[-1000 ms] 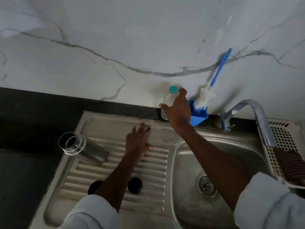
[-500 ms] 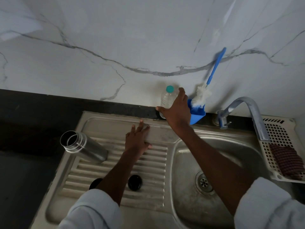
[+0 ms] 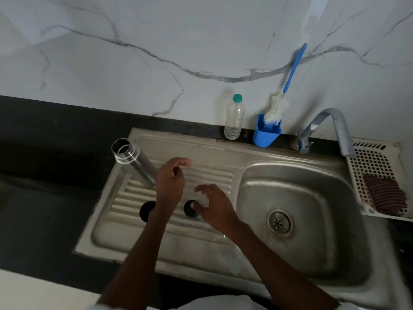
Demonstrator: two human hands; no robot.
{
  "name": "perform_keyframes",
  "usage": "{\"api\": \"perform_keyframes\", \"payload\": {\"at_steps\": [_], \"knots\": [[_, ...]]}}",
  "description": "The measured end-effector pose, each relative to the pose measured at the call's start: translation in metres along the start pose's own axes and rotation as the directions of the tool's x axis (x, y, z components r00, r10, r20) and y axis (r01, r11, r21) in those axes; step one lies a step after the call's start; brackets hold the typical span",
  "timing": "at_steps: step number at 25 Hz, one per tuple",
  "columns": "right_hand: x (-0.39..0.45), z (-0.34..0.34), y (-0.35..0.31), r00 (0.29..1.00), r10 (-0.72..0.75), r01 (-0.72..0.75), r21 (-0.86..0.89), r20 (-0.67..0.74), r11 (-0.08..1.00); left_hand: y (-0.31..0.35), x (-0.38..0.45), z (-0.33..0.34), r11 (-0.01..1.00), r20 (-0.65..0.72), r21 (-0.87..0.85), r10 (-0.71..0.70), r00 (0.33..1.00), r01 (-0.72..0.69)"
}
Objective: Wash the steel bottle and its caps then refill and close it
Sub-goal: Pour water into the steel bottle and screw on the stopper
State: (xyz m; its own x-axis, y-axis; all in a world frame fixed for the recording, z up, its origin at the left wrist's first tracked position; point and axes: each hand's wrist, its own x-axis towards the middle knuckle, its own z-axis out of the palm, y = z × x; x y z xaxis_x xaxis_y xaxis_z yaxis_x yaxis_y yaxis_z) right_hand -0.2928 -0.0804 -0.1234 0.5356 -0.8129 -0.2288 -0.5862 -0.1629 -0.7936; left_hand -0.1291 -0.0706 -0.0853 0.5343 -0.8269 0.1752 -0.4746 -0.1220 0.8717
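Head view: a steel bottle (image 3: 136, 163), uncapped, is being left standing on the ribbed drainboard (image 3: 207, 175) of a sink (image 3: 301, 211), with two black caps (image 3: 190, 208) lying nearby. The left hand (image 3: 171, 182) is being held loosely curled and empty beside the bottle, while the right hand (image 3: 214, 206), fingers spread and empty, is being held over one cap.

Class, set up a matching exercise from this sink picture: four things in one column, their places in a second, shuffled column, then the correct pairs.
Things:
1. steel bottle
2. plastic bottle
3. bottle brush
4. scrub pad

Places:
A. standing in the blue holder
B. in the white basket
C. lying on the ribbed drainboard, mouth open
D. upright against the wall, behind the sink rim

Pairs: 1-C, 2-D, 3-A, 4-B
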Motion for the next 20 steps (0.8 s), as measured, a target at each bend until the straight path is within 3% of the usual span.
{"api": "perform_keyframes", "payload": {"at_steps": [2,4,6,8,10,12,15,18,20], "knots": [[-0.007,0.017,0.003,0.986,-0.092,0.106,-0.1,0.136,0.989,0.005,-0.034,-0.021,0.996,-0.126,-0.086,-0.026,0.992,0.015],[-0.007,0.031,0.008,0.968,-0.143,0.181,-0.178,0.206,0.967,0.002,-0.063,-0.036,0.977,-0.266,-0.196,-0.138,0.954,0.087],[-0.006,0.037,0.008,0.978,-0.134,0.162,-0.179,0.157,0.97,-0.009,-0.076,-0.047,0.958,-0.388,-0.261,-0.214,0.896,0.116],[-0.011,0.032,-0.006,0.998,-0.043,0.044,-0.014,0.048,0.999,-0.022,-0.075,-0.061,0.947,-0.436,-0.271,-0.279,0.856,0.171],[-0.009,0.023,-0.021,0.983,0.179,-0.158,0.344,-0.03,0.926,-0.037,-0.062,-0.074,0.923,-0.384,-0.272,-0.364,0.848,0.273],[-0.006,0.012,-0.034,0.937,0.312,-0.177,0.562,-0.154,0.808,-0.054,-0.042,-0.083,0.911,-0.267,-0.193,-0.407,0.874,0.365],[-0.001,-0.005,-0.05,0.898,0.214,-0.012,0.464,-0.384,0.886,-0.066,-0.014,-0.087,0.927,-0.159,-0.148,-0.365,0.917,0.343],[-0.004,-0.017,-0.068,0.878,0.202,-0.004,0.416,-0.433,0.909,-0.065,0.01,-0.088,0.938,-0.115,-0.212,-0.301,0.947,0.273],[-0.01,-0.022,-0.077,0.865,0.119,0.098,0.395,-0.488,0.913,-0.066,0.021,-0.088,0.948,-0.135,-0.196,-0.279,0.951,0.25]]}}
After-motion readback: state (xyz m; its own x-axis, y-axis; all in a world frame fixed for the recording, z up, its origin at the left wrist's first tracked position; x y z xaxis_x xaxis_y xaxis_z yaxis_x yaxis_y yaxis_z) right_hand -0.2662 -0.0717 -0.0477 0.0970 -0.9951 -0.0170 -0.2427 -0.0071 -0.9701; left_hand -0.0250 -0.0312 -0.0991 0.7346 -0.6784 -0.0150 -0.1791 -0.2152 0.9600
